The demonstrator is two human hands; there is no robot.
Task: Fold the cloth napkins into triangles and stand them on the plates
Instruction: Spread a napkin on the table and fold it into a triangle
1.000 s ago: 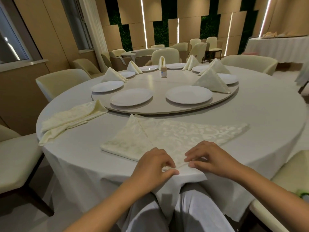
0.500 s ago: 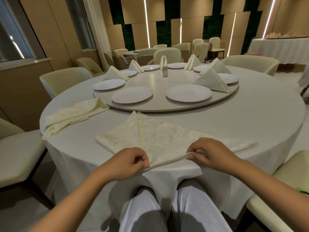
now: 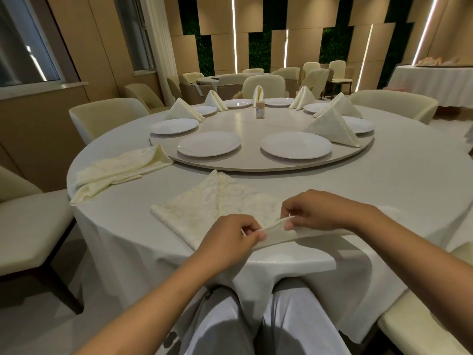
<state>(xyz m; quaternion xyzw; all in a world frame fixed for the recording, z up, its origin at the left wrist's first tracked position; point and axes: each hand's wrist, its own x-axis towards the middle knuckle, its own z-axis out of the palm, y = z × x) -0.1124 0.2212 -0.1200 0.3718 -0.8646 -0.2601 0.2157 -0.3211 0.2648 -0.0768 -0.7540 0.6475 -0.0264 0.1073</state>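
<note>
Right at the near edge of the round table (image 3: 384, 190), both hands are clamped on the same cloth napkin (image 3: 230, 201). The left hand (image 3: 231, 239) pinches its near edge between thumb and curled fingers, and the right hand (image 3: 314, 210) pinches the same edge a little farther along, so a strip of cloth is lifted off the tablecloth between them. The rest of the napkin lies flat on the table, coming to a point toward the turntable (image 3: 256, 162) (a fold line runs from that point back toward the hands).

A stack of unfolded napkins (image 3: 115, 172) lies near the left edge of the table, apart from the one being handled. On the turntable, two bare plates sit at its near edge, the left plate (image 3: 208, 147) and the right plate (image 3: 295, 149), with a third plate (image 3: 174, 126) farther left. A folded triangle napkin (image 3: 332, 126) stands toward the right edge of the turntable, beside another plate (image 3: 361, 124); more folded napkins stand around the far side. A small bottle (image 3: 259, 110) stands near the middle.
</note>
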